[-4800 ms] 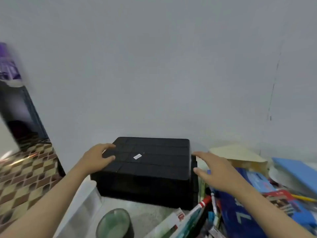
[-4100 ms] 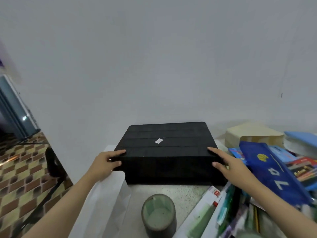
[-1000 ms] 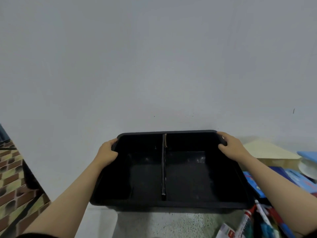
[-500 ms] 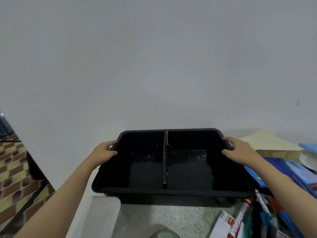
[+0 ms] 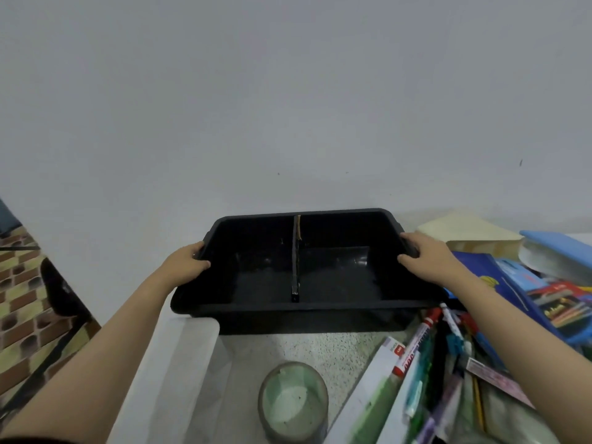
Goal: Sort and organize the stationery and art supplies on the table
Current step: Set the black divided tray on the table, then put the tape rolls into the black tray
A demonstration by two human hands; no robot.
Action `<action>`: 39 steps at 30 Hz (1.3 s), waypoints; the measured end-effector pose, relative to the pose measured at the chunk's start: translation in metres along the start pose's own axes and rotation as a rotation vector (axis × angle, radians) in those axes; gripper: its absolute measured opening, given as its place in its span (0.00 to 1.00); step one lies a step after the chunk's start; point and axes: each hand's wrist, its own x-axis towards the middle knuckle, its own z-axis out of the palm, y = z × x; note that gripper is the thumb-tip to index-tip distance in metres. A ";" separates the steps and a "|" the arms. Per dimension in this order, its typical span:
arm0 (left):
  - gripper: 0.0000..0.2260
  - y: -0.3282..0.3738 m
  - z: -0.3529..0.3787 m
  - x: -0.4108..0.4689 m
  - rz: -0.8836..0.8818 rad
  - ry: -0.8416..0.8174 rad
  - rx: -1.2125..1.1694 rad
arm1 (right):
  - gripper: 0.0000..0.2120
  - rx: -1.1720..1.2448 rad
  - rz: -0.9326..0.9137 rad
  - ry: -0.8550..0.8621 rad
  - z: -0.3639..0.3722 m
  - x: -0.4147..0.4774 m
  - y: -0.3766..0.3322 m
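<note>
Grey-white wall [image 5: 288, 91] fills the upper view, behind a speckled stone table [image 5: 346, 350]. A black plastic tub [image 5: 307, 305] stands on the table close to the wall, open side up, and a divider [image 5: 295, 267] splits it into two compartments. A clear plastic box [image 5: 179, 363] lies at the table's left edge, just in front of the tub. A blue folder [image 5: 487, 277] and a heap of pens [image 5: 448, 363] crowd the right side. The left hand [image 5: 185, 262] curls its fingers over the tub's left rim, and the right hand [image 5: 426, 259] grips the right rim likewise. A green-tinted jar [image 5: 293, 402] stands nearer the front. A red marker [image 5: 416, 341] lies in the heap.
</note>
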 end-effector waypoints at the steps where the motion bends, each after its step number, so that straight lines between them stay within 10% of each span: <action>1: 0.17 0.001 0.002 -0.004 0.026 0.029 0.055 | 0.26 -0.010 -0.016 -0.004 0.000 -0.004 0.002; 7: 0.26 0.013 0.017 -0.048 0.225 0.137 0.195 | 0.30 -0.068 -0.171 0.063 -0.009 -0.055 0.004; 14: 0.25 0.053 0.058 -0.162 0.495 -0.154 0.114 | 0.23 -0.022 -0.497 -0.166 -0.018 -0.153 0.008; 23: 0.39 0.045 0.100 -0.213 0.261 -0.384 0.347 | 0.44 -0.377 -0.529 -0.479 -0.014 -0.235 0.024; 32: 0.42 0.063 0.072 -0.202 0.287 -0.377 -0.015 | 0.34 -0.038 -0.464 -0.479 -0.042 -0.212 0.005; 39: 0.43 0.123 0.035 -0.145 0.415 -0.173 -0.004 | 0.35 0.155 -0.470 -0.114 -0.078 -0.121 -0.031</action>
